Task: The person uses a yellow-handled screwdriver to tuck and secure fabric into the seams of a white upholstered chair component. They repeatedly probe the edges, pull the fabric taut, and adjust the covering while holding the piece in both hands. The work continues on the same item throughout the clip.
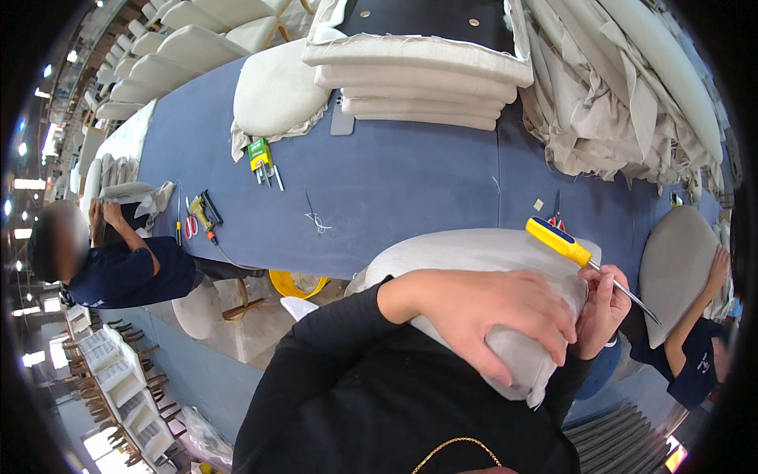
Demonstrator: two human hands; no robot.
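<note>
A grey fabric-covered chair seat pad (450, 249) rests against my front and on the table edge, one rounded end toward me. My left hand (489, 316) lies over it, fingers and thumb curved round its near end. Beside the pad's right edge, my right hand (602, 310) pinches a screwdriver (559, 242) by its metal shaft. Its yellow and blue handle points up and left over the pad, and its tip points down and right, away from the fabric. Part of the pad is hidden under my left hand and forearm.
Upholstered pads (418, 79) are stacked at the back, beside draped fabric (592, 103). A staple gun (205, 209), red-handled scissors (191, 224), a green box (259, 154) and a phone (342, 118) lie on the blue table (395, 189). Co-workers (118, 268) handle pads left and right.
</note>
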